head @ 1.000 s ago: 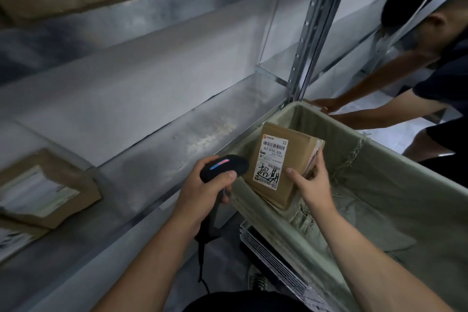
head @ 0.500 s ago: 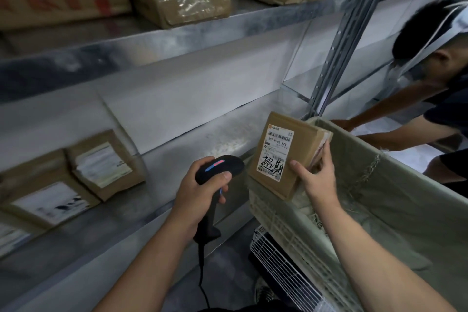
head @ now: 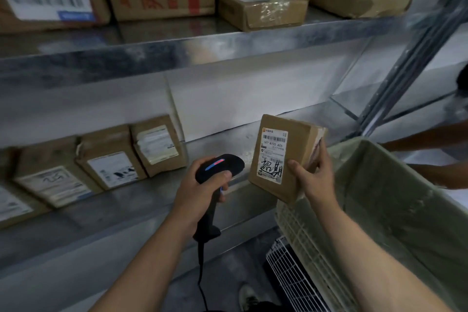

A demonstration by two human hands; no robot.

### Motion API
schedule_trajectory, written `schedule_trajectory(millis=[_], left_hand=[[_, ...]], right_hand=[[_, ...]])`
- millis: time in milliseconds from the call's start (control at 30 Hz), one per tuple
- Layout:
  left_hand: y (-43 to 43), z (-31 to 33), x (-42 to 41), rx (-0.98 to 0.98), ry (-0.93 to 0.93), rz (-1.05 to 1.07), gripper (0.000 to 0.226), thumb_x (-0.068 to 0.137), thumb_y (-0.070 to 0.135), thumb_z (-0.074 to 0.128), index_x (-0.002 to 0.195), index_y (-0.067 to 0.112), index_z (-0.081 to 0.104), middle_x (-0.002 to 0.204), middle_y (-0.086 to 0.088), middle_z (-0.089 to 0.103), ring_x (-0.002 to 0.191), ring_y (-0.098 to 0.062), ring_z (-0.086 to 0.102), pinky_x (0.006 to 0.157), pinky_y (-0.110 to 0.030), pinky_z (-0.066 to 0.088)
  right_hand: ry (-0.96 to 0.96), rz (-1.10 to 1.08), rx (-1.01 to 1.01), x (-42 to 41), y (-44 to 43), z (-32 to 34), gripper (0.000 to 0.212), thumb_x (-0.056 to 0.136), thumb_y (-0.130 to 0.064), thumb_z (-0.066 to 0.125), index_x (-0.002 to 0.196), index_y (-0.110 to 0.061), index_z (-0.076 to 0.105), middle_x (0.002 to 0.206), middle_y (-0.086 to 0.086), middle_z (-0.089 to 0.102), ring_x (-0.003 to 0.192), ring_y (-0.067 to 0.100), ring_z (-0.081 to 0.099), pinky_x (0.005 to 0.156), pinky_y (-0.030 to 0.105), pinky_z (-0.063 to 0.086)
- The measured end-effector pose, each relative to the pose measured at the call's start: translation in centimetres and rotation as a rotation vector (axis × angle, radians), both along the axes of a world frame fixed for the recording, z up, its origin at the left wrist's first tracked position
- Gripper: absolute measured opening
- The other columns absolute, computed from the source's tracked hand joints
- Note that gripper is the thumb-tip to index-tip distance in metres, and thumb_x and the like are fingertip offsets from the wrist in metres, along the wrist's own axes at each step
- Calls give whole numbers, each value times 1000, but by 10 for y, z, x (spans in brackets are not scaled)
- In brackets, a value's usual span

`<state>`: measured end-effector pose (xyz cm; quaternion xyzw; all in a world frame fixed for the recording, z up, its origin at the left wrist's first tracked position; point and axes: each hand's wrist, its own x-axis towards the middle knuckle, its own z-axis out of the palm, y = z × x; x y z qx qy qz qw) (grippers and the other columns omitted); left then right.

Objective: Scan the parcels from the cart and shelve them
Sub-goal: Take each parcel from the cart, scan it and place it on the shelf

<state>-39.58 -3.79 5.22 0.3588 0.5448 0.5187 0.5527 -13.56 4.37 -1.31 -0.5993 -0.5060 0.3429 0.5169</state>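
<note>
The scanning step is judged to be in hand: a small brown parcel [head: 281, 157] is held at centre right, above the near corner of the cloth-lined cart [head: 379, 185]. It is grasped by the right hand [head: 312, 177], thumb on the labelled face and fingers curled round the far edge. A black scanner [head: 219, 168] is clenched in the left hand [head: 200, 195], just beside the label. Whether the code has been read cannot be told. Next, a bare stretch of the metal shelf [head: 126, 208] is called for; labelled boxes [head: 111, 157] are leaned at centre left.

Brown parcel [head: 293, 159] (white label), black scanner [head: 217, 167], grey-green cart [head: 395, 185]
</note>
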Motion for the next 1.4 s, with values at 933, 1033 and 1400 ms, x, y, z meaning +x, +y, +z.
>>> schedule_trajectory(millis=[933,1033,1400], left_hand=[[7,0,2,17,17,410,31,88,13,76,114,28,66,76,-4,75,71,-24,69,66,-37,57],[5,0,-3,18,16,457,31,89,14,76,114,29,65,77,-8,74,69,-25,67,70,-39,54],[13,-4,6,6,34,504,28,91,14,74,115,27,66,84,-15,72,68,-25,65,65,-38,53]], right_hand=[[16,461,36,-58,80,20,103,74,-39,86,155,-40,22,141,-15,31,132,15,41,106,58,47],[53,513,28,-62,83,13,104,70,-42,89,146,-60,21,148,-11,31,137,20,42,100,61,50],[-2,746,6,-54,103,-5,114,76,-13,87,144,-66,12,149,-29,30,139,-1,34,100,23,47]])
